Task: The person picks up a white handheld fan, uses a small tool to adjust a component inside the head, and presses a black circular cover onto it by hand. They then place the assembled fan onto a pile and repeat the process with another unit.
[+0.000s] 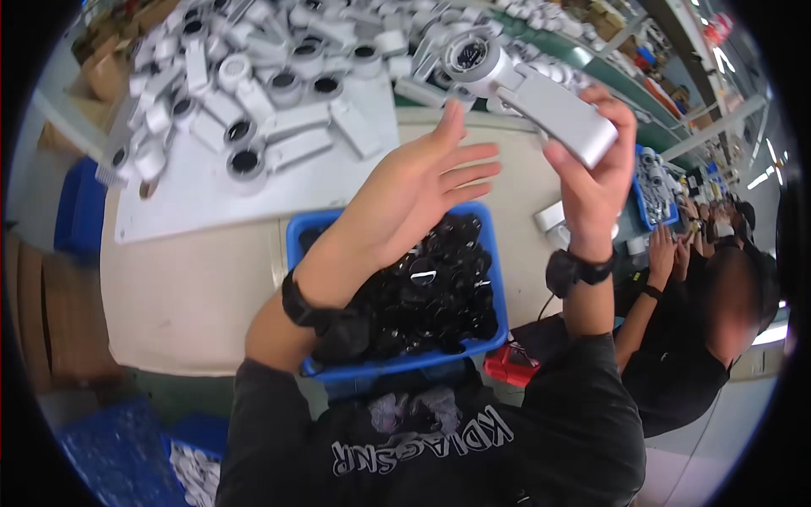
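Observation:
My right hand (598, 182) is raised on the right, its fingers wrapped round the handle end of a white handheld device (557, 111). The device has a flat, rounded handle and a round head with a dark circular opening; the head points up and to the left. My left hand (422, 177) hangs open just left of it, thumb up and fingers stretched out, touching nothing. Below the left hand stands a blue bin (500, 317) full of glossy black small parts (431, 291), whose exact kind I cannot make out.
Many similar white devices (253, 160) lie heaped on a white board (211, 211) at the far left. Another white piece (553, 218) rests on the table (186, 296) near my right wrist. A co-worker (693, 355) sits close on the right, beside a blue crate (646, 190). Shelving runs behind.

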Demonstrator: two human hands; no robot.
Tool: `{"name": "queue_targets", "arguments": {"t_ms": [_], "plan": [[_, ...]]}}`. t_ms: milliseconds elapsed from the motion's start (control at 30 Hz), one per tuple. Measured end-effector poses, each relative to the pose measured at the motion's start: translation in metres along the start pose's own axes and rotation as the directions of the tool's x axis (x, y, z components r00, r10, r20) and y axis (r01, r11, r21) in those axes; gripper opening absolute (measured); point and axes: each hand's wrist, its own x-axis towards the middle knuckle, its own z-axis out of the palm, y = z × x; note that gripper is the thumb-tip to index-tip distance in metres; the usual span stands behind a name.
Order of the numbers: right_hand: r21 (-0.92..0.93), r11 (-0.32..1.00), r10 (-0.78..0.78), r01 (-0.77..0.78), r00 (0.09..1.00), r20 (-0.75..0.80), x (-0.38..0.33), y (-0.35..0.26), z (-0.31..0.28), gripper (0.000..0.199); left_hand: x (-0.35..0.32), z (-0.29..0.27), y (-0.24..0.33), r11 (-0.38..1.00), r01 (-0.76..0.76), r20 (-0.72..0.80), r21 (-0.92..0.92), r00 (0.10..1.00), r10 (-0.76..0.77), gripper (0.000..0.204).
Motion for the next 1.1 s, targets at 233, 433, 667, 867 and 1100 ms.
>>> {"name": "queue_targets", "arguments": {"t_ms": [233,433,667,867,1100], "plan": [[-0.434,0.876,0.04,0.211,0.865,0.5,-0.042,0.002,0.04,0.044,-0.007,-0.029,0.038,0.908,-0.415,-0.127,-0.061,0.905,0.405,0.044],[-0.459,0.888,0.396,0.001,0.505,0.767,-0.058,0.059,0.041,0.027,-0.024,-0.03,0.069,0.821,-0.529,-0.049,-0.216,0.845,0.532,0.037],[-0.439,0.897,0.381,0.054,0.408,0.83,-0.062,0.068,0.077,0.049,-0.029,-0.011,0.068,0.842,-0.517,-0.334,0.158,0.774,0.538,0.038],[-0.456,0.875,0.36,0.16,0.414,0.836,-0.063,0.072,0.073,0.041,-0.03,-0.007,0.061,0.867,-0.486,-0.315,0.11,0.81,0.494,0.039],[-0.346,0.936,0.329,-0.056,0.482,0.812,-0.049,0.077,0.06,0.03,-0.02,-0.008,0.057,0.869,-0.485,-0.267,0.098,0.828,0.492,0.035]]}}
